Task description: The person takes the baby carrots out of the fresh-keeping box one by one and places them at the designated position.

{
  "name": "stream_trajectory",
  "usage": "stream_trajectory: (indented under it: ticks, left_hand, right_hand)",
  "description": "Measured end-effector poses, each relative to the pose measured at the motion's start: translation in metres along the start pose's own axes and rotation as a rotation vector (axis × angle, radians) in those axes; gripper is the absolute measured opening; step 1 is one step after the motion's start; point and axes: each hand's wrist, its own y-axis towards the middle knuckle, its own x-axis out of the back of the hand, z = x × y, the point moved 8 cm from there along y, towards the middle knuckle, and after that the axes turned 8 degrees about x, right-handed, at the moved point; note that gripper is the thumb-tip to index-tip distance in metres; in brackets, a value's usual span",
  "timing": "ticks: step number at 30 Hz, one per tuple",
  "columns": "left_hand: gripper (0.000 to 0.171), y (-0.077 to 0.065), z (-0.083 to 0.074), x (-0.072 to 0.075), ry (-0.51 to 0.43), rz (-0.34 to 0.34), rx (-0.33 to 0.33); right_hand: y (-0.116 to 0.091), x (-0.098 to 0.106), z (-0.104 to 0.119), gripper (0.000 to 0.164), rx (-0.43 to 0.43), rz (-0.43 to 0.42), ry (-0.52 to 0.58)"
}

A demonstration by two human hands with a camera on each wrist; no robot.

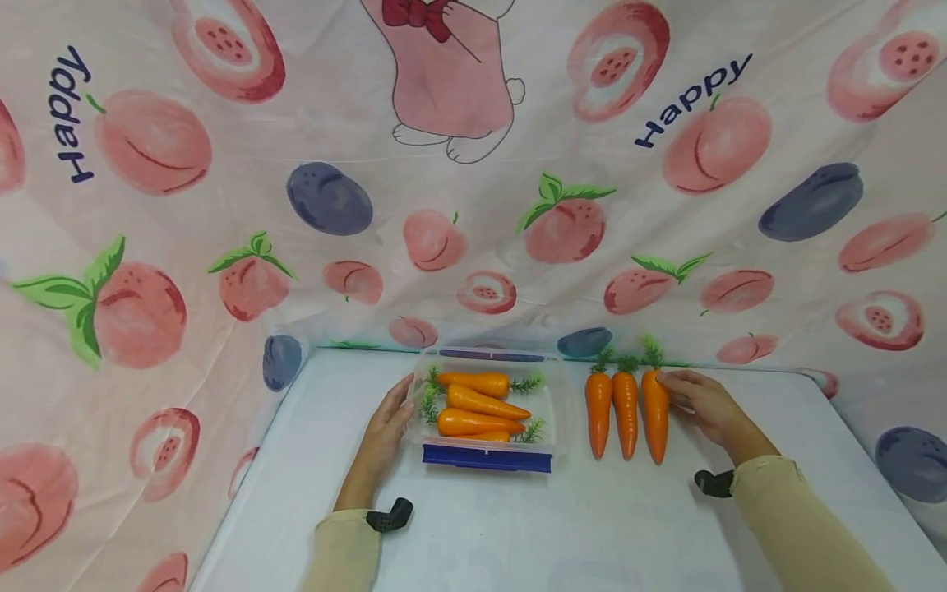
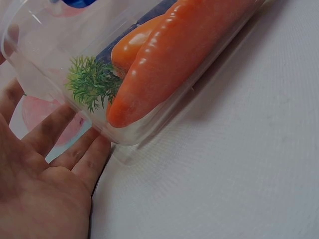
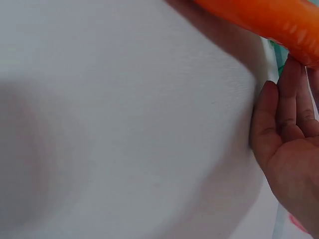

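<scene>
A clear plastic box (image 1: 560,411) with blue latches stands mid-table, with several toy carrots (image 1: 473,422) with green tops lying sideways in it. My left hand (image 1: 388,423) is at the box's left wall; in the left wrist view its fingers (image 2: 52,124) stretch out against the clear side. To the right of the box, three more toy carrots lie in a row, tops toward the back. My right hand (image 1: 706,407) touches the upper part of the rightmost carrot (image 1: 655,419). In the right wrist view its extended fingertips (image 3: 291,67) meet that carrot's side.
The middle carrot (image 1: 626,415) and the left carrot (image 1: 598,415) of the row lie side by side, close to the box. A long blue latch flap (image 1: 487,459) juts out at the box's front. Fruit-printed cloth (image 1: 473,189) hangs behind the white table (image 1: 592,526).
</scene>
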Motion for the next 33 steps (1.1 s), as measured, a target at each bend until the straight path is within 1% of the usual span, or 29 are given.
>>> stream_trajectory:
  ticks: [5, 8, 12, 15, 17, 23, 31, 33]
  left_hand:
    - [0.049, 0.0, 0.001, 0.001, 0.009, -0.007, 0.004]
    - [0.049, 0.0, 0.003, 0.001, 0.01, -0.008, 0.013]
    - [0.049, 0.0, 0.004, 0.001, 0.009, -0.008, 0.021]
    - [0.049, 0.001, 0.005, 0.001, 0.011, -0.009, 0.018]
    - [0.049, 0.001, 0.004, 0.002, 0.015, -0.009, 0.013]
    - [0.049, 0.001, 0.003, 0.002, 0.024, -0.013, 0.009]
    - [0.05, 0.0, 0.002, 0.002, 0.035, -0.018, 0.005]
    - [0.05, -0.001, 0.002, 0.002, 0.04, -0.018, 0.006]
  right_hand:
    - [0.0, 0.003, -0.006, 0.087, 0.016, -0.006, -0.047]
    - [0.002, 0.005, -0.01, 0.079, 0.024, -0.034, 0.01]
    - [0.006, 0.006, -0.016, 0.055, 0.015, -0.055, 0.125]
    - [0.008, 0.008, -0.02, 0.043, -0.008, -0.057, 0.153]
    - [0.01, 0.009, -0.022, 0.042, -0.025, -0.059, 0.153]
    - [0.012, 0.009, -0.022, 0.06, -0.044, -0.055, 0.098]
    - [0.011, 0.007, -0.023, 0.089, -0.084, -0.092, 0.043]
    - [0.012, 0.007, -0.024, 0.094, -0.093, -0.098, 0.027]
